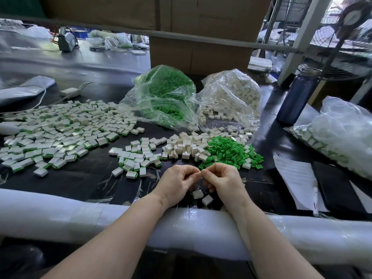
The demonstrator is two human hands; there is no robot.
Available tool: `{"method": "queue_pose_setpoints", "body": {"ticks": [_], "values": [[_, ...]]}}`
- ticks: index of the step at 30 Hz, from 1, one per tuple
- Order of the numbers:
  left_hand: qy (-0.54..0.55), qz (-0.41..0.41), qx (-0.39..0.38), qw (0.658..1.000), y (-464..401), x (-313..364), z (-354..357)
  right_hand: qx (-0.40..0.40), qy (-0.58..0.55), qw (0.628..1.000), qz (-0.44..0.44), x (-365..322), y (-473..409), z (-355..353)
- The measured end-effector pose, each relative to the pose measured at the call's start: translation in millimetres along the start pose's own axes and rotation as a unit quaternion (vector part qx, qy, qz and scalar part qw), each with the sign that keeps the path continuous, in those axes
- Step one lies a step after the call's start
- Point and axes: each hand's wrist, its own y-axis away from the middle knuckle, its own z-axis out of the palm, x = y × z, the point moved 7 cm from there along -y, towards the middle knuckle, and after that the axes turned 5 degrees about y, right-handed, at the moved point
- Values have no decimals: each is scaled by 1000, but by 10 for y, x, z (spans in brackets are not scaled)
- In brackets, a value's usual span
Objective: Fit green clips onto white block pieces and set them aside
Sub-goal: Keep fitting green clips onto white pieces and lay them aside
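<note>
My left hand and my right hand meet knuckle to knuckle above the dark table, fingers curled, pinching a small white piece between them; most of that piece is hidden. Two white blocks lie just below my hands. A heap of loose green clips lies ahead to the right, next to a heap of plain white blocks. Fitted white-and-green pieces sit ahead to the left, and a large spread of fitted pieces covers the far left.
An open bag of green clips and a bag of white blocks stand at the back. A dark bottle, papers and another filled bag are on the right. A white foam roll pads the front edge.
</note>
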Motion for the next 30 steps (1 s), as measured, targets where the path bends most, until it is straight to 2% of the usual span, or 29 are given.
{"method": "queue_pose_setpoints", "body": {"ticks": [5, 12, 22, 30], "values": [[79, -16, 9, 997, 17, 22, 3, 13, -58, 998, -10, -22, 8, -39], [43, -20, 18, 999, 23, 28, -28, -20, -73, 997, -23, -64, 40, 3], [110, -21, 33, 993, 1, 34, -52, -18, -85, 996, -9, -36, 31, -5], [130, -6, 8, 992, 11, 65, -17, -110, -25, 994, -5, -57, 36, 160]]}}
